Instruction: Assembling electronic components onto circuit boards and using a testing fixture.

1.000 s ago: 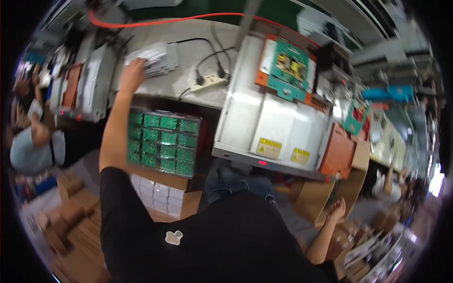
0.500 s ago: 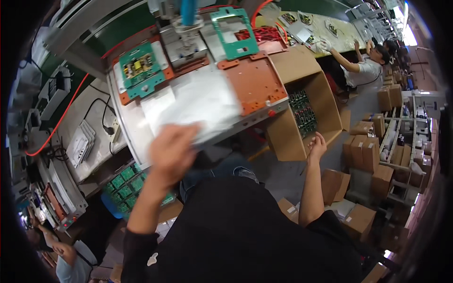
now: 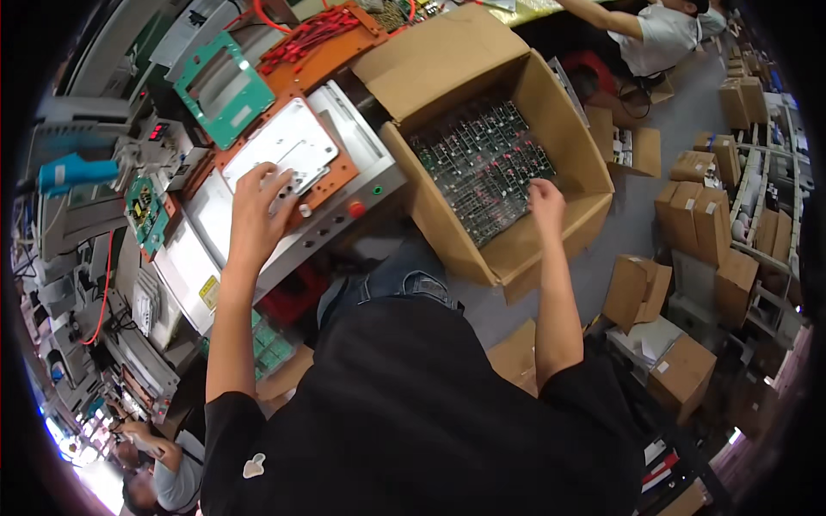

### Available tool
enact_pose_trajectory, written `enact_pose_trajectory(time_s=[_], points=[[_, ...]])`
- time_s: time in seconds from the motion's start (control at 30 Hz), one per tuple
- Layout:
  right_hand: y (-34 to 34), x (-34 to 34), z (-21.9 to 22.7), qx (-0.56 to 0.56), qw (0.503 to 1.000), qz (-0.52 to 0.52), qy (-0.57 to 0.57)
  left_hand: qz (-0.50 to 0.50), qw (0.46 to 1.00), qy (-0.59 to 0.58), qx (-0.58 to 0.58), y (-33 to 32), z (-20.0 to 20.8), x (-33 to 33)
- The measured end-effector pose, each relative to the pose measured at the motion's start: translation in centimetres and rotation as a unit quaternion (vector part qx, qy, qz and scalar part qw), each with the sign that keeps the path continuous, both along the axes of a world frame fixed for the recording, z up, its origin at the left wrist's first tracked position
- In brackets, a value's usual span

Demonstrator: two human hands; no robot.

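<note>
A flat white plate (image 3: 291,142) with holes and slots lies on the orange fixture board (image 3: 331,176) of a bench-top machine. My left hand (image 3: 256,211) is closed on its near edge, fingers bent over the top and thumb low. On the right, my right hand (image 3: 548,209) hangs over the near right side of an open cardboard box (image 3: 469,56). Its fingers are curled together, and whatever is between them is hidden. Rows of dark circuit boards (image 3: 482,176) fill the box just left of those fingertips.
A green frame (image 3: 225,90) and a bundle of red wires (image 3: 314,39) are beyond the plate. A red button (image 3: 356,209) sits on the machine's front. Cartons (image 3: 637,288) stand on the floor at right. Co-workers sit at upper right (image 3: 658,39) and lower left (image 3: 176,473).
The view has turned right, bringing the box nearer the middle. The white plate, blurred in motion under my left hand before, now lies on the orange board. My right hand has come over the box.
</note>
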State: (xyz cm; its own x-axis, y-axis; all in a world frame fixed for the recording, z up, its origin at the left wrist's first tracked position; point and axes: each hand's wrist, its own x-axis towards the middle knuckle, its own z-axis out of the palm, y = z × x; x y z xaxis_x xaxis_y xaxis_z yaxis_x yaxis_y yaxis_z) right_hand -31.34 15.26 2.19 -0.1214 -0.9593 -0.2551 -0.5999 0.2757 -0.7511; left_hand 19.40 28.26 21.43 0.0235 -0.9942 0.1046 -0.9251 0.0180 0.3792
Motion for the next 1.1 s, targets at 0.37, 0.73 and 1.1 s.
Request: enact_pose_trajectory(time_s=[0.37,0.73,1.1], points=[[0.4,2.0,-10.1,0.082,0.882,0.297,0.358,0.093,0.996,-0.009,-0.005,1.7,-2.1,-1.1],[-4.2,-1.0,-11.1,-0.101,0.885,0.291,0.349,0.114,0.993,0.001,-0.013,-1.9,-4.2,-3.1],[-7.8,13.7,16.0,0.156,0.851,0.426,-0.265,0.127,0.828,0.546,0.019,-6.2,2.1,-14.3]])
